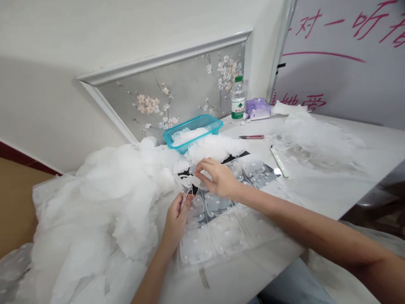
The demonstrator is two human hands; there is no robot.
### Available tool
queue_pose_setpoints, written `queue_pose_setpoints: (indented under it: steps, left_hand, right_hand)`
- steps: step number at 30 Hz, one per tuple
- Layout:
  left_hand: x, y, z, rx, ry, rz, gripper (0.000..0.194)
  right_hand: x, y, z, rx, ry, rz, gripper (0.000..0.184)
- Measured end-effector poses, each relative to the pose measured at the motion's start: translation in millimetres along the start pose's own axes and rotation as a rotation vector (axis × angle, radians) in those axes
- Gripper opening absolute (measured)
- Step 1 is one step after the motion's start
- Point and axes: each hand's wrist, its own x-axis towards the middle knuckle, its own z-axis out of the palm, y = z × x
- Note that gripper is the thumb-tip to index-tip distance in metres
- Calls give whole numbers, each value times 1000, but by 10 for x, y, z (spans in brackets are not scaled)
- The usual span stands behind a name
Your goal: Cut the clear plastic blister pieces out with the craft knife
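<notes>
My right hand (217, 179) is pinched, thumb against fingertips, on a thin translucent white piece (196, 181). Just below and to the left, my left hand (177, 214) has thumb and forefinger closed at the lower edge of the same filmy material; exactly where it grips is hard to see. Both hands are over clear plastic sheets (226, 231) marked with rounded squares and small white dots, which lie on the table. Dark patches show beneath the upper sheets. To the left rises a large heap of soft, sheer white pieces (126, 181).
Behind my hands stands a blue plastic basket (218, 125) holding white pieces. Farther back are a water bottle (238, 101) and a purple tissue pack (258, 109). Thread snips (251, 137), a pale strip (279, 162) and more filmy plastic (316, 135) lie right on the white table (341, 185).
</notes>
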Motion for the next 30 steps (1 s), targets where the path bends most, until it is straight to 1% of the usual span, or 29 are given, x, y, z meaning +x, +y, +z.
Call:
queue_pose_setpoints:
  steps: [2, 4, 8, 10, 12, 16, 19, 21, 24, 26, 30]
  left_hand:
    - [-5, 8, 6, 16, -11, 14, 36]
    - [-27, 6, 12, 33, -2, 23, 35]
    - [-91, -19, 3, 67, 88, 47, 25]
    - [-111, -26, -6, 77, 143, 69, 23]
    - [-118, -23, -10, 85, 166, 93, 21]
    - [-108, -17, -10, 90, 127, 127, 17]
    - [-95, -22, -22, 77, 99, 141, 17]
    - [-88, -19, -30, 63, 72, 144, 19]
    - [-73, -1, -37, 40, 18, 134, 26]
    - [-57, 13, -40, 25, -22, 121, 28]
    - [-27, 28, -54, -10, -70, 93, 31]
  right_hand:
    - [4, 20, -11, -35, 7, 7, 13]
    - [-5, 20, -2, -68, -26, -20, 15]
    - [-38, -16, 38, -112, -156, -162, 19]
    - [-55, -35, 57, -127, -188, -204, 20]
    - [-73, -52, 76, -134, -201, -228, 18]
    - [-107, -75, 129, -86, -269, -290, 30]
    - [-115, -63, 155, -43, -311, -302, 31]
    - [-100, -44, 142, -11, -311, -290, 27]
    - [-51, -28, 81, 29, -275, -240, 18]
    - [-19, -32, 43, 27, -230, -188, 16]
    - [-18, -53, 45, -53, -172, -139, 14]
